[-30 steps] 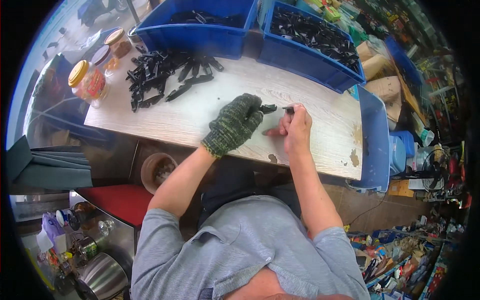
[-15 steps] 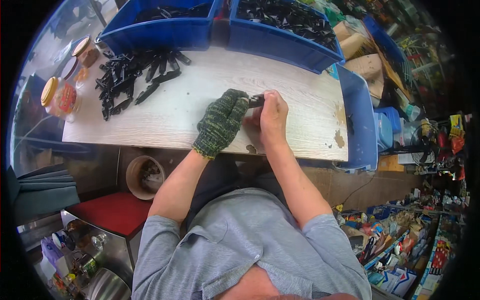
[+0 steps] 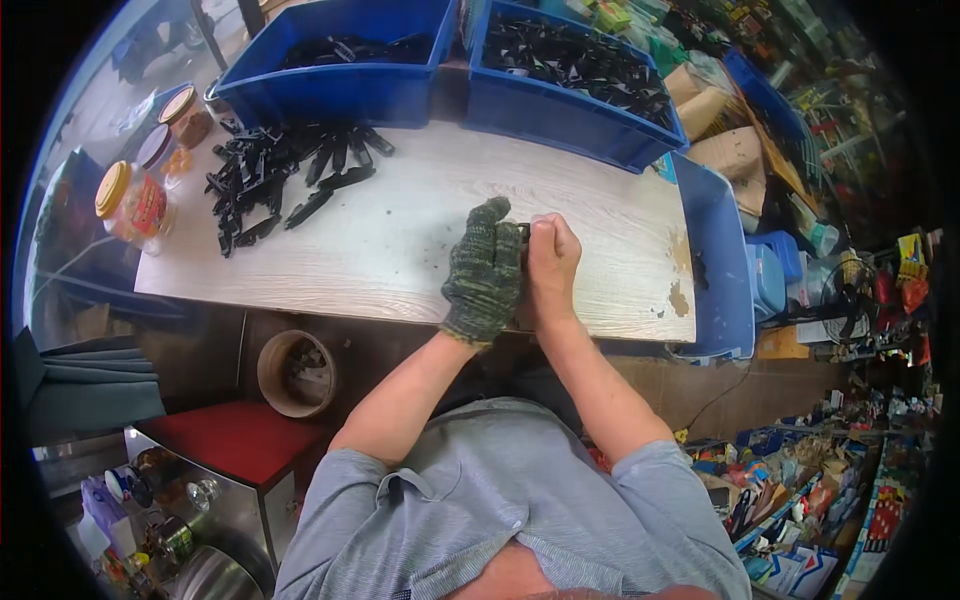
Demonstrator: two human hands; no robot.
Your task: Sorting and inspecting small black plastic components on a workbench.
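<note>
My left hand (image 3: 484, 275), in a dark green knitted glove, and my bare right hand (image 3: 552, 262) are pressed together above the near part of the pale wood-grain table (image 3: 390, 262). Between them a small black plastic piece (image 3: 523, 231) shows only at its upper end; the hands hide the rest. Right fingers are curled tightly round it, thumb on top. The gloved hand closes against the piece from the left. On the table's left lies a loose pile of similar black plastic pieces (image 3: 250, 185), long and narrow.
Two blue bins, a left one (image 3: 335, 100) and a right one (image 3: 570, 122), hold black pieces along the far edge. A lighter blue tub (image 3: 718, 250) stands off the right end. Lidded jars (image 3: 135, 205) line the left edge. Below is a round bucket (image 3: 270, 375) beside a red-topped cabinet (image 3: 235, 435).
My hands have come closer together, covering most of the black piece that showed between them. The left hand has moved right and turned more upright. The whole view has shifted slightly.
</note>
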